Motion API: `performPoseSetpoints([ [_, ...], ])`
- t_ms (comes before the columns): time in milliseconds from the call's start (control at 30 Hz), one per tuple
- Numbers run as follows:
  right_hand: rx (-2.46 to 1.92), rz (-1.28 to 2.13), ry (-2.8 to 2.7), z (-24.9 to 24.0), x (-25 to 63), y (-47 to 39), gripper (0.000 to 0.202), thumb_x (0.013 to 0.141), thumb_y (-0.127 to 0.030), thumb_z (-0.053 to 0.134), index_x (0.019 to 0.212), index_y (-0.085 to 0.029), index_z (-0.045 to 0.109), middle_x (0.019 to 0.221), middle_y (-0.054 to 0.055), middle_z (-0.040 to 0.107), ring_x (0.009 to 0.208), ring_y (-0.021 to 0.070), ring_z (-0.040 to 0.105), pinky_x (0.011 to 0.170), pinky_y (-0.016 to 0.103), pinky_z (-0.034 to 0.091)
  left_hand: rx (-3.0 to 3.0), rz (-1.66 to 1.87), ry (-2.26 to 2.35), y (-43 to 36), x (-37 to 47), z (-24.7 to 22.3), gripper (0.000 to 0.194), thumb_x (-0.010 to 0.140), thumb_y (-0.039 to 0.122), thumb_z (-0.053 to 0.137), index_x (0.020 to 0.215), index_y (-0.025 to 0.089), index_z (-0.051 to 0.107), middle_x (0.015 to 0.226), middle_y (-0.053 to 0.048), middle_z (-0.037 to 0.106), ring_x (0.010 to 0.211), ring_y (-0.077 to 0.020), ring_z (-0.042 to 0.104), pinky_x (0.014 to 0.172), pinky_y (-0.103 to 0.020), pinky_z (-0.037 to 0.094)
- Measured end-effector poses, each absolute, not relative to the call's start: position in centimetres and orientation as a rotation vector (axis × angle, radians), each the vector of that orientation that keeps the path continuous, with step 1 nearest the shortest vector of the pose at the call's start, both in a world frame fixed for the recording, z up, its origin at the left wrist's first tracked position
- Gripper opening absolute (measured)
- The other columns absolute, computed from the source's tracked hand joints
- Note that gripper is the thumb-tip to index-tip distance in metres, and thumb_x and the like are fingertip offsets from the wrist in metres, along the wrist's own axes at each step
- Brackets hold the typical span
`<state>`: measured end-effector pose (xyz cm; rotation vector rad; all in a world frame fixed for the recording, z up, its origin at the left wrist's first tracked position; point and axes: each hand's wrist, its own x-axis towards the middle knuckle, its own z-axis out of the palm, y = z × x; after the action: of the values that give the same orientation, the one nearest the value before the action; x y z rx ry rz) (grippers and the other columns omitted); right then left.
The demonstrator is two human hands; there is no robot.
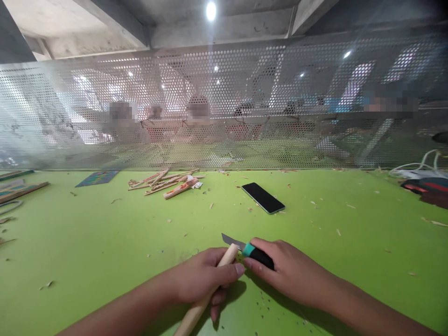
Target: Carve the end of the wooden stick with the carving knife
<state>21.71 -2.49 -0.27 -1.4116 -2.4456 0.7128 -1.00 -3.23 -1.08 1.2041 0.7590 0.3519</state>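
Note:
My left hand (210, 275) is closed around a pale wooden stick (196, 313), whose tapered upper end sticks out past the thumb while its lower end runs off the bottom of the view. In my right hand (280, 266) is a utility knife (259, 255) with a black and teal handle. Its grey blade points left and lies just behind the stick's tip; whether the two touch, I cannot tell. Both hands are close together above the green table (115, 261). Palms and some fingers are hidden.
A black phone (263, 198) lies beyond the hands. Behind it to the left are a pile of thin wood strips (164, 179) and a patterned card (97, 178). Wood shavings are scattered about. White cables (420, 167) are at far right. A perforated metal screen (217, 140) borders the table.

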Motion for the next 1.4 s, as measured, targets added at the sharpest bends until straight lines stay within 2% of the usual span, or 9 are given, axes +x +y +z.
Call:
performPoseSetpoints([
  [133, -1.424, 0.713, -2.415, -0.6, 21.7, -2.5, 0.043, 0.104, -0.057, 0.045, 0.087, -0.020, 0.058, 0.075, 0.003, 0.068, 0.064, 0.0181, 0.058, 0.055, 0.026, 0.029, 1.124, 0.392, 0.742, -3.1, -1.0, -1.4, 0.048, 0.085, 0.062, 0.070, 0.099, 0.022, 0.046, 0.064, 0.011, 0.043, 0.046, -0.0040, 0.040, 0.041, -0.016, 0.042],
  [300, -1.402, 0.753, -2.349, -0.5, 21.7, -2.5, 0.041, 0.103, -0.057, 0.046, 0.084, -0.021, 0.056, 0.070, 0.001, 0.065, 0.060, 0.0165, 0.056, 0.053, 0.026, 0.031, 1.021, 0.412, 0.792, -2.9, -1.0, -1.4, 0.054, 0.082, 0.070, 0.069, 0.095, 0.024, 0.043, 0.061, 0.012, 0.038, 0.042, -0.0028, 0.033, 0.039, -0.016, 0.040],
  [400, -1.358, 0.774, -2.370, -0.3, 21.6, -2.6, 0.041, 0.103, -0.056, 0.047, 0.084, -0.021, 0.055, 0.071, 0.001, 0.065, 0.062, 0.0167, 0.056, 0.054, 0.026, 0.031, 1.048, 0.369, 0.783, -3.0, -1.0, -1.2, 0.054, 0.082, 0.070, 0.069, 0.096, 0.024, 0.045, 0.061, 0.012, 0.038, 0.042, -0.0024, 0.033, 0.039, -0.015, 0.037],
  [600, -1.413, 0.739, -2.355, -0.5, 21.3, -2.8, 0.043, 0.103, -0.058, 0.044, 0.087, -0.021, 0.057, 0.070, 0.002, 0.067, 0.061, 0.0168, 0.056, 0.054, 0.026, 0.030, 0.962, 0.480, 0.901, -2.8, -0.8, -1.4, 0.057, 0.077, 0.070, 0.073, 0.088, 0.024, 0.041, 0.060, 0.013, 0.039, 0.042, -0.0027, 0.031, 0.039, -0.017, 0.039],
  [833, -1.302, 0.739, -2.483, -0.3, 21.4, -3.2, 0.031, 0.102, -0.049, 0.052, 0.088, -0.022, 0.059, 0.077, 0.002, 0.069, 0.064, 0.0173, 0.058, 0.056, 0.026, 0.029, 1.046, 0.421, 0.843, -2.8, -1.1, -1.2, 0.057, 0.072, 0.065, 0.081, 0.086, 0.023, 0.046, 0.058, 0.013, 0.038, 0.042, -0.0028, 0.032, 0.040, -0.017, 0.042],
  [1000, -1.337, 0.626, -2.518, -0.4, 21.2, -3.4, 0.035, 0.102, -0.054, 0.050, 0.087, -0.023, 0.056, 0.072, 0.001, 0.068, 0.058, 0.0170, 0.055, 0.053, 0.027, 0.024, 1.060, 0.431, 0.904, -3.1, -0.8, -0.8, 0.061, 0.067, 0.070, 0.081, 0.079, 0.023, 0.043, 0.054, 0.013, 0.037, 0.039, -0.0032, 0.030, 0.035, -0.017, 0.038],
  [1233, -1.484, 0.613, -2.380, -0.8, 21.6, -2.4, 0.042, 0.105, -0.059, 0.039, 0.089, -0.022, 0.054, 0.071, 0.003, 0.068, 0.059, 0.0190, 0.059, 0.053, 0.026, 0.029, 0.992, 0.451, 1.052, -3.2, -0.5, -0.7, 0.055, 0.078, 0.069, 0.072, 0.085, 0.025, 0.042, 0.054, 0.013, 0.038, 0.038, -0.0030, 0.027, 0.033, -0.017, 0.034],
  [1400, -1.382, 0.663, -2.460, -0.3, 21.5, -2.6, 0.039, 0.103, -0.056, 0.045, 0.088, -0.022, 0.056, 0.074, 0.002, 0.068, 0.062, 0.0180, 0.059, 0.054, 0.026, 0.028, 1.055, 0.455, 0.951, -3.0, -0.8, -1.0, 0.056, 0.073, 0.068, 0.077, 0.087, 0.023, 0.047, 0.057, 0.013, 0.039, 0.040, -0.0032, 0.033, 0.036, -0.017, 0.041],
])
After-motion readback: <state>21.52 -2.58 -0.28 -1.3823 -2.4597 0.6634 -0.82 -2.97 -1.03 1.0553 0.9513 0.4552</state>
